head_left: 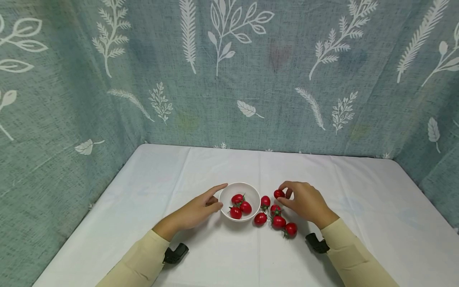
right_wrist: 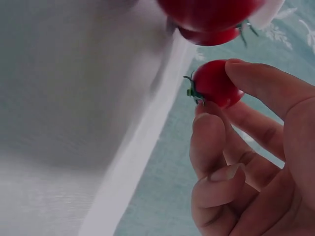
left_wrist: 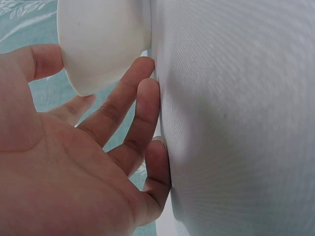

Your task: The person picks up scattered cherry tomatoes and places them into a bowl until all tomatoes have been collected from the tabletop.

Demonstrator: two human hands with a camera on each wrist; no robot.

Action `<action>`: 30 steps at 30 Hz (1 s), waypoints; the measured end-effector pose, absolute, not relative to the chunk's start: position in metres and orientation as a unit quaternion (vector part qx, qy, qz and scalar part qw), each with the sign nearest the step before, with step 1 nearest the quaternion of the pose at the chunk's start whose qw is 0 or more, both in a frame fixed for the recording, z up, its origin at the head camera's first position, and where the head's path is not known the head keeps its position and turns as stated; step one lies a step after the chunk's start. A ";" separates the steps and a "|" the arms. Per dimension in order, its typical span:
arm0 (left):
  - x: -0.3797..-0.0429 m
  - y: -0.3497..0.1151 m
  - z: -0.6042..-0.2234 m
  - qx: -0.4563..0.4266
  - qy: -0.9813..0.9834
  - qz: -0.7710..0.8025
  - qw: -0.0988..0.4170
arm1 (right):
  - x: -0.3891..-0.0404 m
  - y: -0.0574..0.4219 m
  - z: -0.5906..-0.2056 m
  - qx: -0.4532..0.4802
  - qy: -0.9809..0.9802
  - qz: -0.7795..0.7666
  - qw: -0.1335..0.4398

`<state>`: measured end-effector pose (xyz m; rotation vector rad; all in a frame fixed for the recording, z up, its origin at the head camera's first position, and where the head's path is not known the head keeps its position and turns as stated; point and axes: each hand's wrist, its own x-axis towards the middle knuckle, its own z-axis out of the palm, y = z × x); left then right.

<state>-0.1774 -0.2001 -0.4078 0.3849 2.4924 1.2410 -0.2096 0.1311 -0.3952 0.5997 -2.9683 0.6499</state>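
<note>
Round white bowl [head_left: 252,194] holding three oval red tomatoes [head_left: 246,207]; left hand [head_left: 199,210], fingers apart, touches its left side. Right hand [head_left: 306,200] pinches another tomato [right_wrist: 215,82], near five others [head_left: 278,222], right of the bowl.

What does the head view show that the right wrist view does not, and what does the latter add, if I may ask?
Only the head view shows the person's left grip touching the round white bowl, the three small glossy red tomatoes inside it, and the black wrist-worn pieces.

Only the right wrist view shows the held red tomato's green leafy top.

Both show the right grip pinching that tomato, loose red tomatoes nearby, the white cloth and the blue-green leaf-patterned fabric.
</note>
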 end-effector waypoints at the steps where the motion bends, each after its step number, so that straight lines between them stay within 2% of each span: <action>1: -0.177 -0.201 -0.408 0.136 0.875 0.435 0.165 | -0.209 0.130 -0.395 0.194 -0.958 0.211 0.024; 22: -0.174 -0.200 -0.404 0.140 0.873 0.437 0.165 | -0.184 0.097 -0.364 0.280 -0.930 0.210 0.110; 30: -0.175 -0.200 -0.405 0.134 0.875 0.434 0.166 | -0.187 0.081 -0.367 0.297 -0.927 0.209 0.098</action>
